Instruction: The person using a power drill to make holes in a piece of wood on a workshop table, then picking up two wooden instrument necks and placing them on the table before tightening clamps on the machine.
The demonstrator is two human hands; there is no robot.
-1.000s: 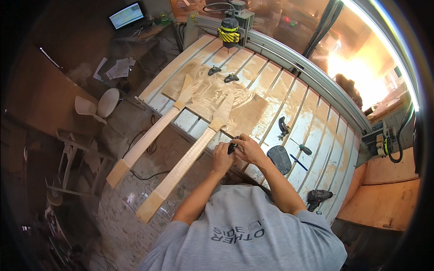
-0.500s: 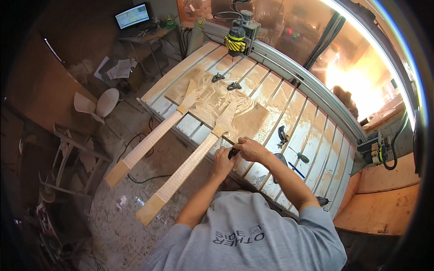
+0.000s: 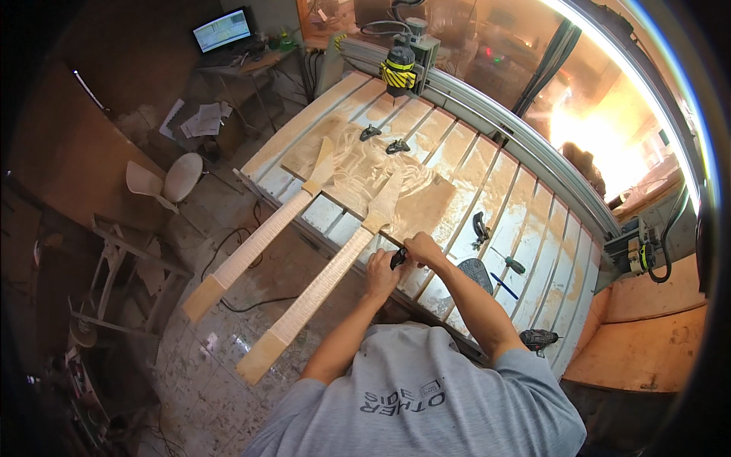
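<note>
Both my hands meet at the front edge of the slotted machine bed [image 3: 324, 213]. Between them is a small black clamp [image 3: 398, 259], similar to the ones lying on the bed. My left hand [image 3: 381, 272] is closed round it. The fingers of my right hand [image 3: 424, 249] are curled at its right end, where the grip is partly hidden. Just left of my hands runs a long wooden guitar neck [image 3: 324, 293], its wide head resting on a carved brown board [image 3: 426, 202]. A second neck [image 3: 259, 240] lies further left. Both overhang the edge.
Two black clamps [image 3: 397, 146] lie behind the board, and another clamp [image 3: 480, 227] to its right. Nearby are a green screwdriver [image 3: 515, 266], a blue pen [image 3: 505, 287], a dark pad [image 3: 477, 273] and a drill [image 3: 538, 339]. The router spindle [image 3: 398, 70] hangs at the back.
My right forearm has swung a little to the left, uncovering the dark pad and more of the drill. Both hands stay at the black clamp. The whole view has shifted slightly.
</note>
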